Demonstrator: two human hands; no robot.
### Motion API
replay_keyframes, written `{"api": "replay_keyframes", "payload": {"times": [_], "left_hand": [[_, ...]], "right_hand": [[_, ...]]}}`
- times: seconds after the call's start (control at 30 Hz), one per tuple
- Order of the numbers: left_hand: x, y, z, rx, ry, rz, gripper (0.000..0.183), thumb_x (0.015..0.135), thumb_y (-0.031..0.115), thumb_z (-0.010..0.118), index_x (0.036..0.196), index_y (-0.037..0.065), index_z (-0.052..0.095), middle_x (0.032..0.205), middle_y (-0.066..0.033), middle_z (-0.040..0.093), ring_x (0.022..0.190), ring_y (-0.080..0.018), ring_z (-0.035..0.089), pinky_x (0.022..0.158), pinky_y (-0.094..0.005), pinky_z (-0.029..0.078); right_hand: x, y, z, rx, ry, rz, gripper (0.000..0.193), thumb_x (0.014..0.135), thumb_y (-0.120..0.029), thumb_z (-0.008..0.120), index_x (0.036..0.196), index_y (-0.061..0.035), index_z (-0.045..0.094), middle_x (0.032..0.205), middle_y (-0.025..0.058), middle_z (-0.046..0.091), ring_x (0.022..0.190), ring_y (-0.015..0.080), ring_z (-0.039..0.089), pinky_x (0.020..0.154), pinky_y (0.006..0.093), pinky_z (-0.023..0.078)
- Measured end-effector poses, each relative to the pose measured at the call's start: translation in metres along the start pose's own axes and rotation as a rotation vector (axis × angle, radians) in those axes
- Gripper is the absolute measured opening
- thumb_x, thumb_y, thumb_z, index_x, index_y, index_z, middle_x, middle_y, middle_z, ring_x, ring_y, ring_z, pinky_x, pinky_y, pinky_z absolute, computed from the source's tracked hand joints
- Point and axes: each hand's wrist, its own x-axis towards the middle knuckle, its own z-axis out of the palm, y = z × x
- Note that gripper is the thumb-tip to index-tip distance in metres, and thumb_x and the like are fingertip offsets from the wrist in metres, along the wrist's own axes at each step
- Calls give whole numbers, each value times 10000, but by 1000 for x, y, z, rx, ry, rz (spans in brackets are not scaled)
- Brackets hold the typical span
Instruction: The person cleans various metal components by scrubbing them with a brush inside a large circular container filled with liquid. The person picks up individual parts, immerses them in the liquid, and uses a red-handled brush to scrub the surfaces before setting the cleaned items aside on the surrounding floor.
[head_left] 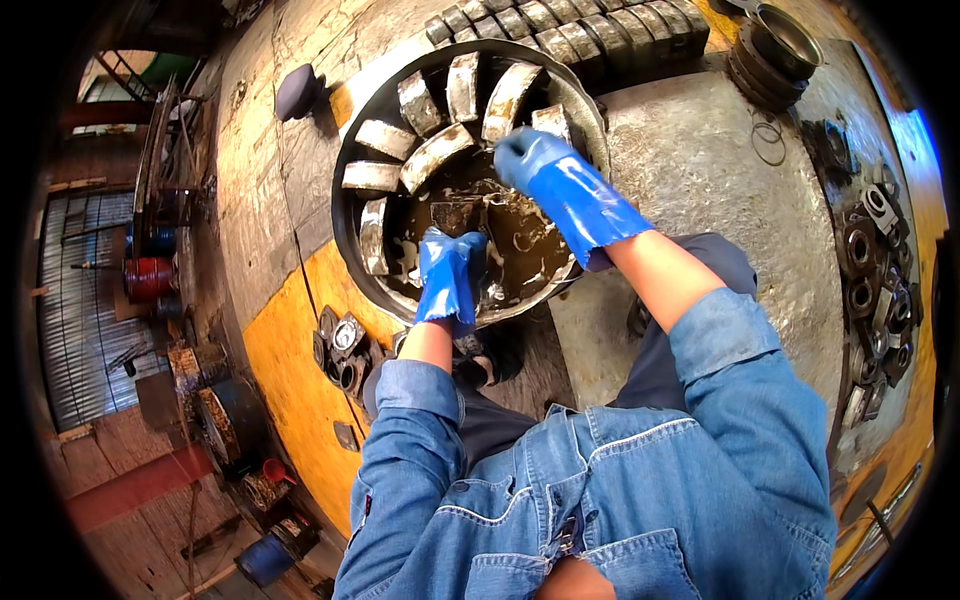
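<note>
Your denim jacket (625, 485) lies nearest, before a round metal tub (586, 108). Your gloved right hand (538, 165) curls over its far right side, your gloved left hand (452, 265) is at a dark block (453, 215) inside; I cannot tell whether either hand's fingers grip anything.

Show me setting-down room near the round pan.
Widest: the grey sheet, between pan and far-right metal parts. The yellow board is bare left of the small parts. Crowded: the pan, holding curved blocks, and the block rows behind.
</note>
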Motion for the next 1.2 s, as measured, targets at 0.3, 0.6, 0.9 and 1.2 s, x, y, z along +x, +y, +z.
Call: {"api": "replay_keyframes", "payload": {"times": [0.3, 0.6, 0.9, 1.2], "left_hand": [[51, -14, -14, 393, -204, 155, 262, 935, 222, 649, 908, 12, 803, 781, -119, 751, 666, -205, 704, 621, -350, 550], [30, -32, -63, 228, -245, -228, 691, 1001, 565, 647, 1238, -79, 729, 1088, -146, 762, 1007, -221, 675, 889, -343, 518], [17, -48, -42, 60, -132, -112, 671, 999, 552, 662, 1229, -77, 713, 1127, -193, 750, 1035, -248, 686, 932, -366, 515], [38, -96, -43, -563, -170, 141, 399, 1050, 115, 544, 1430, 15, 619, 1386, -191, 669, 1267, -295, 645, 1091, -358, 494]], "right_hand": [[-39, 35, 42, -490, -498, 18, 317, 847, -277, 705, 818, 30, 781, 716, 168, 744, 684, 297, 753, 708, 430, 601], [-53, 28, 62, -357, -808, 203, 610, 709, -352, 850, 1161, 45, 751, 1010, 235, 741, 869, 279, 690, 803, 421, 548], [-45, 70, 52, -136, -681, -873, 630, 817, 182, 520, 1294, -155, 757, 949, 226, 714, 851, 407, 670, 779, 439, 541], [-30, 48, 83, 410, -667, 149, 406, 947, -299, 821, 1171, 33, 761, 1065, 70, 761, 956, 139, 672, 890, 288, 518]]}}
